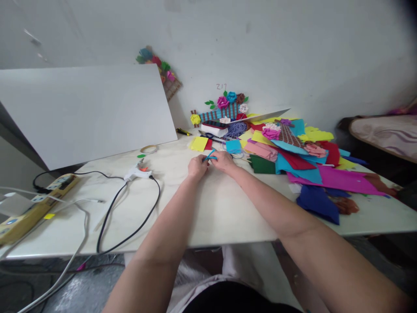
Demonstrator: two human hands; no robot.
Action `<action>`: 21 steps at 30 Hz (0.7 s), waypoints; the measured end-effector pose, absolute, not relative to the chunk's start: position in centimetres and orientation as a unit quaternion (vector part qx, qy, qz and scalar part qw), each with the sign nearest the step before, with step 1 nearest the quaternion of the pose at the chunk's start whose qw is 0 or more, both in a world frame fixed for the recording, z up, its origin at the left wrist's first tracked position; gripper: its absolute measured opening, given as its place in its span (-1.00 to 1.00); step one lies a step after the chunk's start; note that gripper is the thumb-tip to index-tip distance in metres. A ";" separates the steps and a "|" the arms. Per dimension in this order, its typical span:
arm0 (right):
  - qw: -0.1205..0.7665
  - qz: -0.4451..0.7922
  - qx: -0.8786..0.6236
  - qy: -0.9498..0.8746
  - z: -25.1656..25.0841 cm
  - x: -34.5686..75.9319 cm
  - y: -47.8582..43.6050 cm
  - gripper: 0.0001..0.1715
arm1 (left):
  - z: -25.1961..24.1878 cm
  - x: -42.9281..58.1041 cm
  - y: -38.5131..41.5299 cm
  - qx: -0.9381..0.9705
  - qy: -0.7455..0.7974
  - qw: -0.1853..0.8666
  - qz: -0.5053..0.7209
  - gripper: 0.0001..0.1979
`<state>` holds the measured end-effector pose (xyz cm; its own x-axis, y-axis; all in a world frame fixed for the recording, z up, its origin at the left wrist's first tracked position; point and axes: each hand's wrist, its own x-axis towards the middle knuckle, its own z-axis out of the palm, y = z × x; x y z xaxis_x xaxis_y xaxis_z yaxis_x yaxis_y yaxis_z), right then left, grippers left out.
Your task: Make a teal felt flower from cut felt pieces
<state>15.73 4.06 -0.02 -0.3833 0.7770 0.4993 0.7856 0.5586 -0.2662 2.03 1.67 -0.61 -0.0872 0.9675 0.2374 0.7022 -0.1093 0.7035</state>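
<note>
Close together over the middle of the table, both hands grip a narrow blue strip point(210, 157), perhaps paper or felt. My left hand point(197, 167) pinches its left part, with the fingertips bent around it. My right hand point(223, 161) is closed on the other side, the fingers partly hiding the strip. Just beyond them lie a yellow square sheet point(199, 144) and a blue square sheet point(233, 146). A white glue gun point(138, 173) with an orange part rests on the table to the left.
A heap of coloured sheets point(302, 169) covers the right side. Finished flower pieces point(223, 111) lean against the wall. A large white board point(87, 113) stands at left, near a tape roll point(149, 149). A power strip point(39, 208) and loose cables lie at the left edge.
</note>
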 end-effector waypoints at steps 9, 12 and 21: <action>0.203 -0.098 -0.458 -0.860 0.8 15.3 2.9 -0.71 | -0.8 2.1 2.2 0.645 0.646 0.200 0.356 -0.79; 0.208 -0.117 -0.444 -0.864 0.9 15.3 2.7 -0.72 | -0.8 2.2 2.4 0.630 0.637 0.232 0.378 -0.80; 0.293 0.021 -0.440 -0.848 -0.3 16.4 5.0 -0.75 | -0.5 2.3 1.8 0.624 0.644 0.247 0.366 -0.79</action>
<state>16.36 5.05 -0.34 -0.4399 0.7596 0.4791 0.7350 0.6110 -0.2940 2.30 1.79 -0.49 -0.0980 0.9854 0.1391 0.6232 -0.0482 0.7805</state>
